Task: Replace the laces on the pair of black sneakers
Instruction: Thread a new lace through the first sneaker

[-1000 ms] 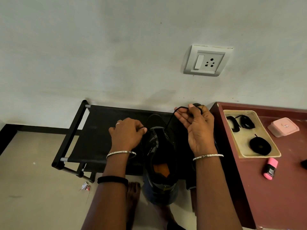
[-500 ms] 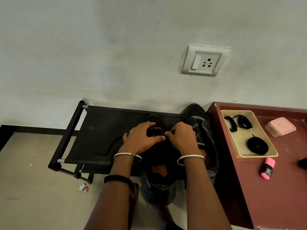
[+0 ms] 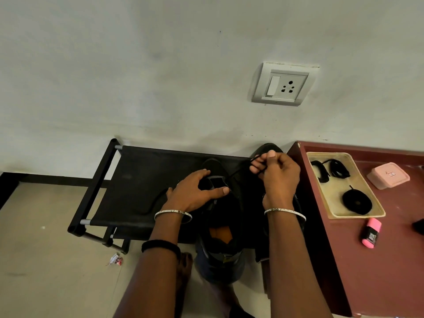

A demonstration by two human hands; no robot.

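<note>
A black sneaker with an orange insole stands on the front of the black fabric shoe rack, heel toward me. My left hand grips its front around the tongue, thumb on the right side. My right hand is raised to the right and pinches a black lace that runs taut down to the sneaker's eyelets. The second black sneaker lies behind my right hand, mostly hidden. Another length of black lace trails on the rack to the left.
A maroon table at the right carries a cream tray with black lace bundles and a coiled lace, a pink box and a pink highlighter. A wall socket is above. My bare foot is on the floor.
My right hand has risen from the sneaker's tongue up and to the right, drawing the lace taut. My left hand has stayed on the sneaker's front, its thumb now spread across.
</note>
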